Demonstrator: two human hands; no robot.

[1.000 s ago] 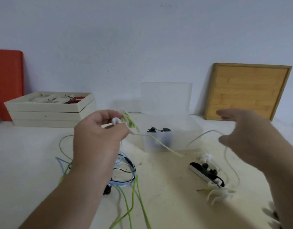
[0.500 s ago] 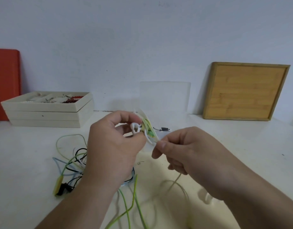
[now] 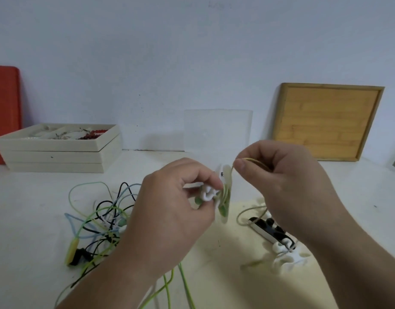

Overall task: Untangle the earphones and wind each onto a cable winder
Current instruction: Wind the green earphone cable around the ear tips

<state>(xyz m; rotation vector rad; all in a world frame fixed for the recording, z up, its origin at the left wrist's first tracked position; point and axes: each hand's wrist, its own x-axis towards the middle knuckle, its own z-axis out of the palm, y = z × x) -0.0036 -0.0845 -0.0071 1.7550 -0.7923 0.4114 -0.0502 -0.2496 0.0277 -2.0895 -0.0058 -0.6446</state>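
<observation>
My left hand [image 3: 169, 215] holds a white cable winder [image 3: 224, 192] upright above the table, with yellow-green earphone cable wrapped on it and white earbuds pinched at its side. My right hand [image 3: 287, 186] pinches the yellow-green cable [image 3: 256, 162] just right of the winder's top. A slack loop of that cable [image 3: 243, 216] hangs down to the table. A tangle of green, blue, black and white earphone cables [image 3: 103, 221] lies at the left. Spare black and white winders [image 3: 279, 244] lie at the right, partly behind my right forearm.
A clear plastic box with its lid up [image 3: 217, 130] stands behind my hands. Stacked cream trays [image 3: 58, 157] with beads sit at the back left beside a red board [image 3: 3, 112]. A wooden tray [image 3: 325, 121] leans on the wall at the right.
My right hand came in from the far right, took the cable beside the winder, and has now lifted it up over the winder's top. The left hand stayed roughly in place.
</observation>
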